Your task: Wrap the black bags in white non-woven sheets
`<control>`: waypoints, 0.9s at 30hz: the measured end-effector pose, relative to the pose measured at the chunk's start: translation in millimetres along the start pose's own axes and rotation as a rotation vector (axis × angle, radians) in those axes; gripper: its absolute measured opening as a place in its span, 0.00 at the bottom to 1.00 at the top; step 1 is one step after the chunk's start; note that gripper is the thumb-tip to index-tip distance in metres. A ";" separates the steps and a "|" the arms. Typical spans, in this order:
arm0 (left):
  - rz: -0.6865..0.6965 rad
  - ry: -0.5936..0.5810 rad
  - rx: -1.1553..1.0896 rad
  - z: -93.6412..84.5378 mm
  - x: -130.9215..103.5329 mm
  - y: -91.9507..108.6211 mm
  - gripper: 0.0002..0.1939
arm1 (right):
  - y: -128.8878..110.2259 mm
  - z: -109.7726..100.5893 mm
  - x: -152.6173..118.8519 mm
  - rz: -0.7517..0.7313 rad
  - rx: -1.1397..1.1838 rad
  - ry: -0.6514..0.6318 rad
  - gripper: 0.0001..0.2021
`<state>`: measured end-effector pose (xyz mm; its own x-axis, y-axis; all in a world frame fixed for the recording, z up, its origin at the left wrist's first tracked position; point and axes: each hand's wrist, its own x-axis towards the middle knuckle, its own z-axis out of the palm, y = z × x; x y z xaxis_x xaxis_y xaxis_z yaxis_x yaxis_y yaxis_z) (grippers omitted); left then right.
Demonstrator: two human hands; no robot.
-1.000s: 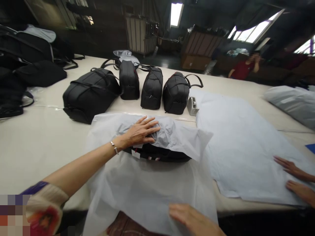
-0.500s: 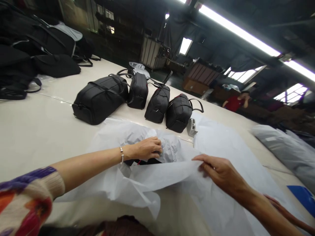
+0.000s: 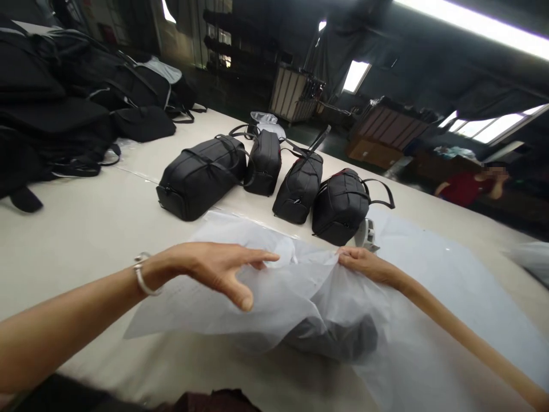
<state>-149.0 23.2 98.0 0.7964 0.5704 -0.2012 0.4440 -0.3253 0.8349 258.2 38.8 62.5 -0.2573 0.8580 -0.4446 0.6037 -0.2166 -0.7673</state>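
Observation:
A translucent white sheet [image 3: 274,297] covers a dark object [image 3: 347,337] that shows through it near the table's front edge. My left hand [image 3: 218,269] hovers over the sheet's left part with thumb and fingers spread, holding nothing; a bracelet is on its wrist. The fingers of my right hand [image 3: 360,263] pinch the sheet, which is gathered into folds beneath them. Just beyond the sheet stand several black bags with handles, the nearest to my right hand being the rightmost bag [image 3: 341,206]. A grey-white tape dispenser [image 3: 366,234] sits beside that bag.
Black bags [image 3: 86,114] are piled at the left of the pale table [image 3: 77,240]. More white sheet [image 3: 446,269] lies flat on the right. A person in red [image 3: 465,186] is beyond the table at the right, near cartons [image 3: 373,151].
The sheet now lies over the dark object. My left hand has come off the grey wrapping and opened; my right hand has moved away from me with the sheet. The view has shifted left.

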 end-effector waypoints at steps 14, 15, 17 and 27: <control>-0.188 0.332 0.594 -19.8 71.1 19.3 0.07 | 24.7 -16.7 3.4 0.015 0.259 -0.133 0.25; -0.246 0.384 0.635 -28.2 82.2 7.9 0.08 | 28.1 -18.9 5.5 0.023 0.264 -0.136 0.26; -0.324 0.444 0.710 -39.0 101.4 -16.0 0.09 | 32.4 -22.1 10.0 0.034 0.263 -0.135 0.28; -0.047 0.189 0.386 -23.7 129.8 -29.6 0.37 | 25.4 -20.1 18.8 0.056 0.277 -0.161 0.30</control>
<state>-68.6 124.7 59.3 0.6983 0.7078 -0.1072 0.6276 -0.5333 0.5672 283.9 58.7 43.9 -0.3588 0.7615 -0.5398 0.3979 -0.3983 -0.8264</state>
